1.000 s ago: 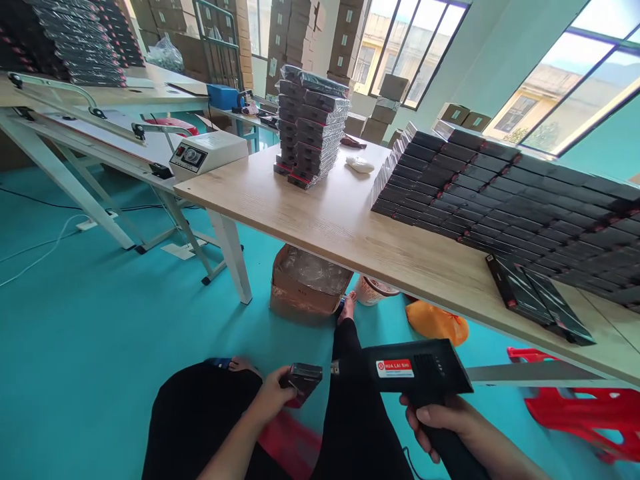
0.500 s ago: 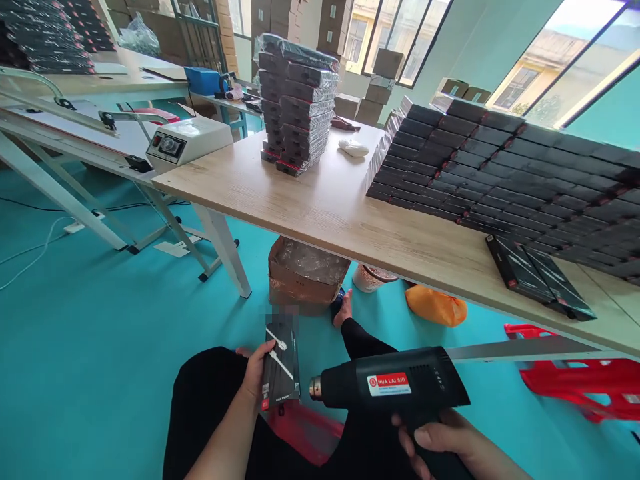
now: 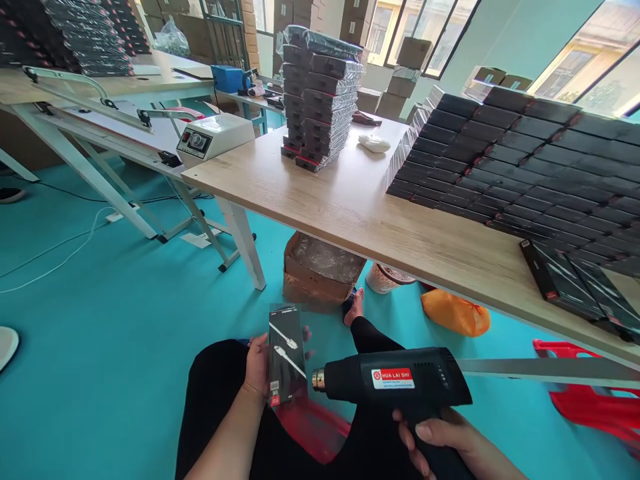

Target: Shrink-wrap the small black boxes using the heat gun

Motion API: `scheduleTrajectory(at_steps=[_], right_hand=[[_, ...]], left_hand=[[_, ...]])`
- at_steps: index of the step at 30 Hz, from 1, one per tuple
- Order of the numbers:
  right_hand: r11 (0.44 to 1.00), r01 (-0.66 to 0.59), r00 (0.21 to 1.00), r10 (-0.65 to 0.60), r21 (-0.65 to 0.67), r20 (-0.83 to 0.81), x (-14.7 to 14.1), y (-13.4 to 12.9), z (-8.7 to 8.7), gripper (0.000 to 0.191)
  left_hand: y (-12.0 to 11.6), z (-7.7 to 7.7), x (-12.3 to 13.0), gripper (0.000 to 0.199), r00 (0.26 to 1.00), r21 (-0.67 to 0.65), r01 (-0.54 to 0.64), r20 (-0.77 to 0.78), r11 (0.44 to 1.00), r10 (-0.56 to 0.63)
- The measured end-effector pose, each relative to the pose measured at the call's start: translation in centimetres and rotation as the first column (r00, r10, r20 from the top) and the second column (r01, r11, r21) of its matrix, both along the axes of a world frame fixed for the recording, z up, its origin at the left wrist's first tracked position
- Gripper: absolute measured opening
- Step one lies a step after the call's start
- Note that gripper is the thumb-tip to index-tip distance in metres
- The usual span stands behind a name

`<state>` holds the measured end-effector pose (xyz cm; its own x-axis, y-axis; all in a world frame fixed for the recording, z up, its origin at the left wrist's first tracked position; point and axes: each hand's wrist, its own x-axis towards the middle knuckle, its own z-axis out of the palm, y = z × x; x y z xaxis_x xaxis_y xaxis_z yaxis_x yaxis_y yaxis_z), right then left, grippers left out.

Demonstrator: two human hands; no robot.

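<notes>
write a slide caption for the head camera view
Left hand holds a black cable box upright before the nozzle of a black heat gun gripped by the right hand.

Bright daylight poured in from the tall windows (image 3: 590,73) at the upper right, which were blown out to near white. The pale wooden tabletop (image 3: 350,200) caught a soft sheen, casting a shadow beneath it. Focus was sharp throughout; straight lines bowed towards the frame's edges.
</notes>
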<state>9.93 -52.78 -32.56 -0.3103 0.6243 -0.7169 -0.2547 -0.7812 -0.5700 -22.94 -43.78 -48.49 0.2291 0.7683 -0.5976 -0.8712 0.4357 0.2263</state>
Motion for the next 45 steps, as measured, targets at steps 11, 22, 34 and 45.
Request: scheduleTrajectory(at_steps=[11,22,34,45], right_hand=[[0.95,-0.306,0.901,0.265,0.067,0.344,-1.3,-0.5,-1.1,0.036],[0.91,-0.414,0.831,0.376,0.004,0.409,-4.0,-0.2,-2.1,0.029],[0.947,-0.22,0.935,0.136,0.233,0.328,-7.2,9.9,-2.0,0.027],[0.782,-0.619,0.761,0.574,0.073,0.301,-6.6,8.4,0.3,0.01]], left_hand=[[0.8,-4.0,2.8,0.046,0.729,-0.205,0.141,-0.64,0.969,-0.242],[0.2,-7.4,2.3,0.068,0.668,-0.27,0.145,-0.683,0.952,-0.295],[-0.4,-8.0,3.3,0.061,0.75,-0.141,0.159,-0.627,0.977,-0.212],[0.3,-6.7,2.8,0.057,0.81,-0.2,0.05,-0.565,0.979,-0.157]])
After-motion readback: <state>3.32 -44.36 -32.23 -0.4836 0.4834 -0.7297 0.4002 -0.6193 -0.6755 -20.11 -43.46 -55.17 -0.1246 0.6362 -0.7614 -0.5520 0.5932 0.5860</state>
